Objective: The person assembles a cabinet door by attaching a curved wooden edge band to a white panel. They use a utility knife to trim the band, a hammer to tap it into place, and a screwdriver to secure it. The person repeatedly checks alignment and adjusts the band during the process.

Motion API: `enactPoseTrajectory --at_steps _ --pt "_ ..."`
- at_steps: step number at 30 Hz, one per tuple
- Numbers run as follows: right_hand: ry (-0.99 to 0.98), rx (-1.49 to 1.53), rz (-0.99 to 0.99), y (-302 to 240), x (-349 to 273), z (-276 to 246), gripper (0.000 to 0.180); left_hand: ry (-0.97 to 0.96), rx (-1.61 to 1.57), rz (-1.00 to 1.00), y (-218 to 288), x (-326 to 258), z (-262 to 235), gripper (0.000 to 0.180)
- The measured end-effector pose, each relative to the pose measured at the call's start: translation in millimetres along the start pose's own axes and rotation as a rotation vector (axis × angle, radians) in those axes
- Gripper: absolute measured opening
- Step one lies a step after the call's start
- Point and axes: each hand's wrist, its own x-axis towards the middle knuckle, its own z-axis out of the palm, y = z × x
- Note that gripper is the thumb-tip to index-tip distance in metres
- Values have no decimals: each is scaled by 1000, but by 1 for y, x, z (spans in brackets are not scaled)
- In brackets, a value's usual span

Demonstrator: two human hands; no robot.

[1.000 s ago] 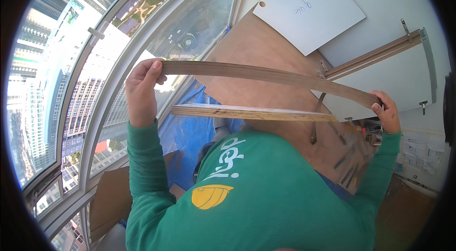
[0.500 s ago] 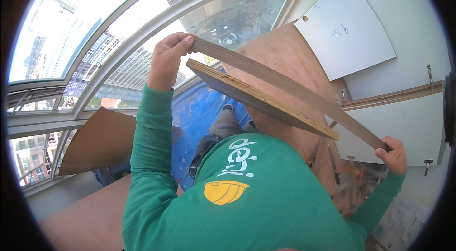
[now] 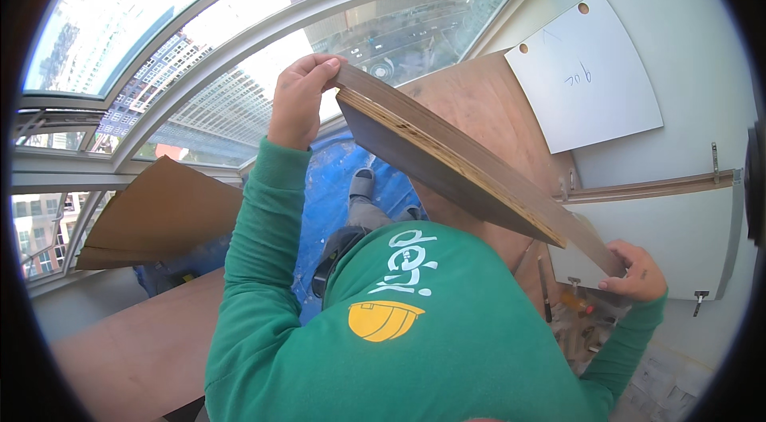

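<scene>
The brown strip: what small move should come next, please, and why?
Perhaps lower the brown strip gently toward the raw edge of the board: the left hand and right hand hold its ends, and it runs alongside that edge, though contact is unclear.

I see a long, thin brown edging strip (image 3: 496,164) held up by its ends, on a slant. Close along it is a plywood board (image 3: 439,180) with a dark grey side and a bare, yellowy edge facing up. The strip pokes out past one board end. I can't tell if they touch.
</scene>
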Motion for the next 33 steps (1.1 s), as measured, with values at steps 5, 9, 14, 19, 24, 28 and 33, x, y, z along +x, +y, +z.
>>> enactPoseTrajectory --at_steps 5,9,14,19,24,28,33 --pt "-13 -141 -72 -6 10 -2 55 41 -54 20 5 -3 -1 21" --pt "-30 -175 -126 -22 22 -1 64 54 -138 14 9 -5 1 21" --pt "-109 -165 -150 -68 33 3 69 109 -143 65 8 -5 7 21" --pt "8 -27 -232 -68 45 1 73 141 -18 119 6 -6 19 21" --pt "239 -36 -376 -65 63 7 69 163 89 188 7 -12 46 24" --pt "183 -175 -404 -74 82 20 59 155 133 149 17 -10 61 23" --pt "190 -107 -523 -58 124 25 38 239 360 253 11 15 63 23"
